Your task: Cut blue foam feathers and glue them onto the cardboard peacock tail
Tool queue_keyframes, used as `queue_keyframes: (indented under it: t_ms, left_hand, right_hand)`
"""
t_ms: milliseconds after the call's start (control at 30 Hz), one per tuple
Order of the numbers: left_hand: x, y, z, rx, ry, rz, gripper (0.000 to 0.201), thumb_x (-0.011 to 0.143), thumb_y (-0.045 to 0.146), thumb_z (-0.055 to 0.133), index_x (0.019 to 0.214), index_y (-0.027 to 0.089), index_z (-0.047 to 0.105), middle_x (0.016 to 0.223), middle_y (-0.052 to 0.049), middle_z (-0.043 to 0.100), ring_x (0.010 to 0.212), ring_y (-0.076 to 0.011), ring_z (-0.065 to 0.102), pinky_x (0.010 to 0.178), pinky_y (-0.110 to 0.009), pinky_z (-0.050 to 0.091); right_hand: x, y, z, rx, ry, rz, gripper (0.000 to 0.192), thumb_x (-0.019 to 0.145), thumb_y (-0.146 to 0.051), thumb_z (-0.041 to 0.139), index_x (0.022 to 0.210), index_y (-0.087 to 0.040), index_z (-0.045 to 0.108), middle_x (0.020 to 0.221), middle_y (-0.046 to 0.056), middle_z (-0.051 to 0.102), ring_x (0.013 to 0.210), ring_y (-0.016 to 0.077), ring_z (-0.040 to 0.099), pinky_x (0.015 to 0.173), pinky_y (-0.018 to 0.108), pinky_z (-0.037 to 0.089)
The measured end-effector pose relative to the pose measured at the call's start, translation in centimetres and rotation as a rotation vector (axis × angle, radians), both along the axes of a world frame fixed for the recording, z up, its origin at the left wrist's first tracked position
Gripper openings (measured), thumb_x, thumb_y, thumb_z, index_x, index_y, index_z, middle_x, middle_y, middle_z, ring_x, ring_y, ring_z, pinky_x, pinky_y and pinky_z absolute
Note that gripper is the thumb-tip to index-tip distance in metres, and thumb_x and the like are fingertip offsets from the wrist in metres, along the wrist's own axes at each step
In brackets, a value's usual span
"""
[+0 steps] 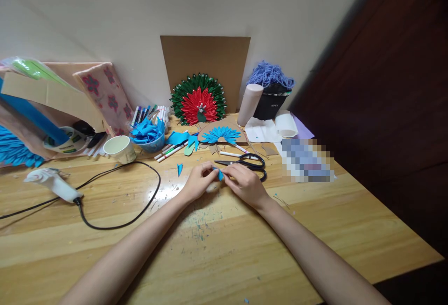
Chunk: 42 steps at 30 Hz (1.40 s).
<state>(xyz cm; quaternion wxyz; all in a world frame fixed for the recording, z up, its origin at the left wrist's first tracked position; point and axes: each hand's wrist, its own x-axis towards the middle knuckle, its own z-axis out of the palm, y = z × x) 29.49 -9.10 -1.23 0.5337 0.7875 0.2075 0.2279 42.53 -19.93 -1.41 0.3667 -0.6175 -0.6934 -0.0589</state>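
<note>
A: Entry, hands. Left hand (199,182) and right hand (245,184) meet low over the table (217,244), fingertips closed together on a small blue paper piece (220,174). The grip of each is pinched nearly shut; the piece sits between them, mostly hidden.

B: Handling?

A: Judged very light, thin and soft; it would crease or tear easily. Best held at its edges with fingertips, lightly, as now.

B: Surroundings?

A: Black scissors (250,161) just beyond the right grip, touching or nearly so, cannot tell. A loose blue scrap (179,169) just left of and beyond the left grip. A blue paper fan (221,134) further beyond. Glue gun (54,184) well off to the left, its cord (140,211) looping toward the left forearm.
</note>
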Motion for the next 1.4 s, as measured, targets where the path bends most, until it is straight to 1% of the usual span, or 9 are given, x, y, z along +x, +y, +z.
queue_keyframes:
  t_ms: [100,200,500,700,833,1033,1200,1300,1400]
  left_hand:
    - [0.00,0.10,-0.06,-0.055,-0.015,0.005,0.024,0.080,0.029,0.048,0.065,0.013,0.059,0.068,-0.002,0.059,0.068,-0.0140,0.054,0.065,-0.024,0.041]
    - [-0.01,0.15,-0.22,-0.072,-0.010,0.028,0.024,0.079,0.032,0.050,0.067,0.013,0.059,0.067,-0.002,0.059,0.065,-0.0135,0.054,0.063,-0.024,0.042]
    - [-0.01,0.07,-0.13,-0.048,-0.059,0.081,0.024,0.079,0.034,0.052,0.071,0.013,0.061,0.070,-0.002,0.057,0.065,-0.0125,0.054,0.060,-0.022,0.042]
    - [-0.19,0.01,0.33,-0.031,-0.074,0.054,0.024,0.079,0.033,0.053,0.070,0.014,0.063,0.072,-0.003,0.059,0.069,-0.0135,0.055,0.063,-0.023,0.043]
    - [-0.18,0.03,0.34,-0.047,-0.080,0.052,0.023,0.079,0.033,0.053,0.070,0.014,0.063,0.073,-0.003,0.060,0.070,-0.0141,0.056,0.064,-0.023,0.044]
    - [-0.10,0.02,0.32,-0.013,-0.078,0.044,0.024,0.080,0.034,0.052,0.071,0.014,0.064,0.073,-0.003,0.060,0.070,-0.0137,0.056,0.064,-0.023,0.044]
    - [-0.09,-0.04,0.32,0.020,-0.062,0.041,0.026,0.082,0.035,0.050,0.074,0.015,0.064,0.076,-0.004,0.060,0.073,-0.0144,0.057,0.066,-0.024,0.044]
    - [-0.03,-0.06,0.18,0.093,-0.048,0.032,0.026,0.084,0.035,0.046,0.077,0.016,0.063,0.077,-0.003,0.061,0.075,-0.0150,0.057,0.070,-0.025,0.044]
    - [0.02,-0.09,-0.07,0.209,-0.041,0.047,0.024,0.085,0.032,0.045,0.078,0.018,0.062,0.078,-0.003,0.062,0.078,-0.0153,0.056,0.073,-0.027,0.043]
  right_hand:
    - [-0.02,0.01,-0.19,-0.001,-0.072,0.002,0.017,0.085,-0.014,0.046,0.094,-0.017,0.060,0.087,0.008,0.064,0.085,0.0188,0.059,0.076,0.031,0.049]
    - [-0.16,0.02,-0.23,0.004,-0.080,0.010,0.019,0.085,-0.014,0.046,0.096,-0.017,0.061,0.089,0.008,0.065,0.086,0.0190,0.059,0.077,0.032,0.049]
    - [-0.30,-0.17,0.51,0.063,0.245,-0.016,0.017,0.083,-0.018,0.051,0.096,-0.020,0.063,0.087,0.006,0.066,0.078,0.0167,0.062,0.072,0.029,0.051]
    - [-0.02,-0.27,0.56,0.064,0.247,-0.008,0.013,0.082,-0.018,0.052,0.086,-0.020,0.065,0.083,0.005,0.066,0.079,0.0167,0.062,0.074,0.029,0.051]
    - [-0.02,-0.19,0.45,0.074,0.231,-0.020,0.014,0.082,-0.018,0.053,0.088,-0.021,0.065,0.085,0.006,0.066,0.080,0.0170,0.062,0.074,0.030,0.051]
    - [-0.21,-0.09,0.41,0.088,0.206,-0.032,0.014,0.082,-0.018,0.053,0.089,-0.020,0.065,0.086,0.006,0.067,0.082,0.0175,0.062,0.076,0.031,0.050]
    - [-0.27,-0.03,0.56,0.092,0.308,-0.051,0.012,0.080,-0.018,0.056,0.084,-0.020,0.067,0.084,0.005,0.068,0.079,0.0176,0.063,0.074,0.031,0.051]
    - [-0.33,0.02,0.60,0.076,0.404,-0.085,0.010,0.078,-0.018,0.058,0.081,-0.020,0.067,0.081,0.005,0.069,0.077,0.0178,0.064,0.071,0.031,0.053]
    - [-0.42,0.06,0.50,0.042,0.505,-0.099,0.010,0.079,-0.021,0.057,0.080,-0.019,0.067,0.079,0.005,0.068,0.072,0.0173,0.064,0.060,0.027,0.055]
